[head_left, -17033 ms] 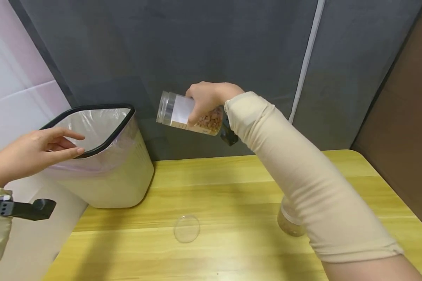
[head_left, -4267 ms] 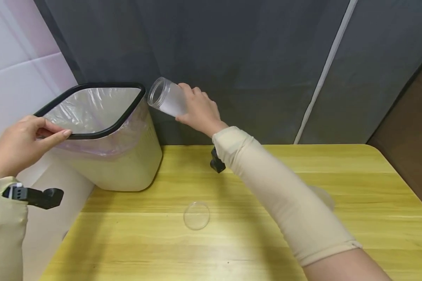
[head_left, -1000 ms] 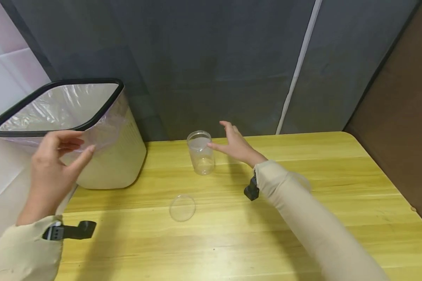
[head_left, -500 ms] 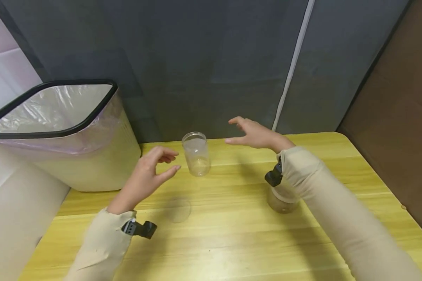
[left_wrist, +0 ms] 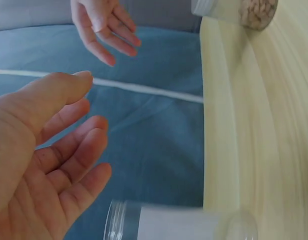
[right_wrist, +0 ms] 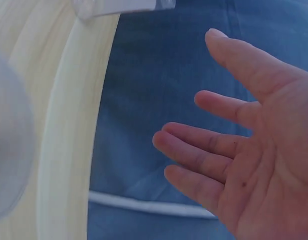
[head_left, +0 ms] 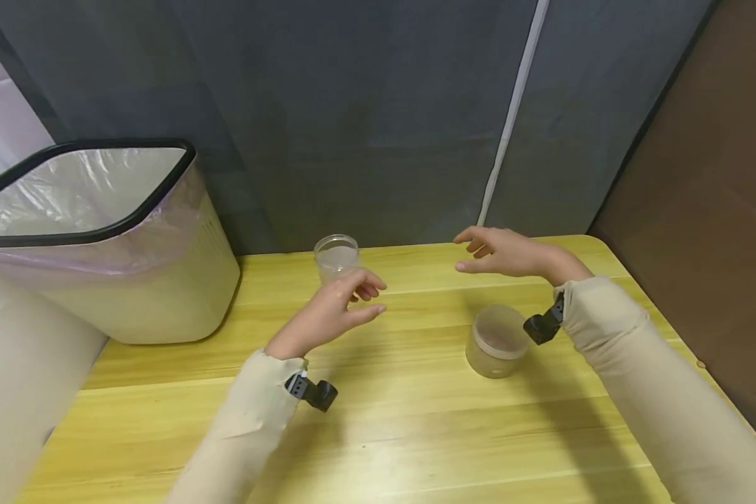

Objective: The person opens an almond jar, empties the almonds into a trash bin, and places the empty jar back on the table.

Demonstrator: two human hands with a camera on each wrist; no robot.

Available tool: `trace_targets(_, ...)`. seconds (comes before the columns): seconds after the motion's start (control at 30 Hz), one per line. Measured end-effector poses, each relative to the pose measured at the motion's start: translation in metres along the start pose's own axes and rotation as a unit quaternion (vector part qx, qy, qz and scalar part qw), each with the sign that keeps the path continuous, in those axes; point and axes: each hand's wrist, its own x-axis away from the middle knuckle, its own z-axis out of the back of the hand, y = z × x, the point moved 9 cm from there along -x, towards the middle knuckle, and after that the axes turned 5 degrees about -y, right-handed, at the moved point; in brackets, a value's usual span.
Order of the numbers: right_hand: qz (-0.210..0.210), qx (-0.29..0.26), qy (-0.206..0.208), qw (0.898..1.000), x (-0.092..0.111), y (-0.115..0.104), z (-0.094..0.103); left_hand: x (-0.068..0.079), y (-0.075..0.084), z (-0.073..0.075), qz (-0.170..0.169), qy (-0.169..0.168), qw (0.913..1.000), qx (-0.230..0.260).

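My left hand [head_left: 334,308] hovers over the table with nothing in it, fingers relaxed and thumb apart. It partly covers a clear plastic jar [head_left: 337,253], which stands upright and lidless near the table's back edge; its pale label [left_wrist: 176,224] shows in the left wrist view. My right hand [head_left: 507,253], loosely curved and holding nothing, is raised behind a shorter tub [head_left: 496,350]. That tub has a frosted top [right_wrist: 11,140], and brownish pieces [left_wrist: 258,12] show through its wall. The jar's flat clear lid is out of sight, where my left forearm crosses the table.
A cream bin [head_left: 183,294] with a black rim [head_left: 185,157] and a clear liner [head_left: 94,192] stands at the back left. A dark grey curtain [head_left: 353,126] hangs behind the wooden table [head_left: 416,420], and a brown panel [head_left: 687,175] borders the right side.
Earlier my right hand held the jar tilted, first with brown pieces inside, then empty-looking beside the bin. The jar was set down and released. Both hands have since moved right, the left away from the bin.
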Motion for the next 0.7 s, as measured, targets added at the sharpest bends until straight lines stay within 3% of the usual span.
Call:
trace_targets(0.37,-0.007,-0.013,0.012,1.0,0.027,0.033,-0.011,-0.027,0.01,-0.04,-0.024,-0.079,0.9966,-0.002)
trace_targets(0.7,-0.019,-0.02,0.035,0.999,0.054,0.064,-0.02,-0.045,0.023,-0.076,-0.025,-0.141,0.9896,0.007)
